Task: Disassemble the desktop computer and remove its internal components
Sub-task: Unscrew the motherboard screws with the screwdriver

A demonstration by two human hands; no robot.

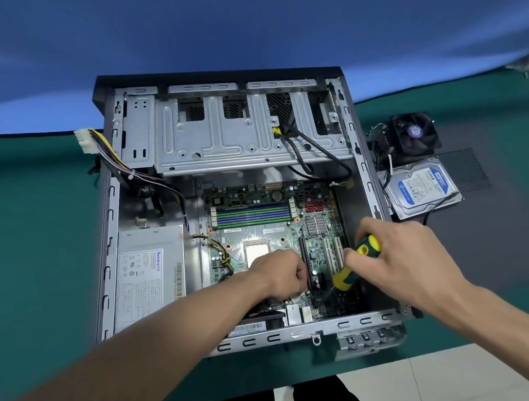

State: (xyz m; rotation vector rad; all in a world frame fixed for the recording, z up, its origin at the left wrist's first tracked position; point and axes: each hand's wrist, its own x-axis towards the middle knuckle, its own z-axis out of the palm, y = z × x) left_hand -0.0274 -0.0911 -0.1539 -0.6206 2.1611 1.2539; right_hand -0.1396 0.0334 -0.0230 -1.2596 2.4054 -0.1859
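An open desktop case (pixel 355 138) lies flat on the green table. Inside it the green motherboard (pixel 261 231) shows its bare CPU socket (pixel 256 249) and the memory slots (pixel 253 214). The grey power supply (pixel 149 276) sits at the left of the case. My left hand (pixel 281 275) is closed in a fist low over the motherboard's near edge, its fingertips pinching at something small that I cannot make out. My right hand (pixel 397 249) holds a yellow and green screwdriver (pixel 355 264), with the tip angled down-left onto the board's near right corner.
To the right of the case, on a dark perforated side panel (pixel 464 170), lie a black CPU cooler fan (pixel 413 137) and a blue-labelled hard drive (pixel 422 188). A white power connector with coloured wires (pixel 87 146) hangs over the case's left wall. The empty drive cage (pixel 233 136) spans the far end.
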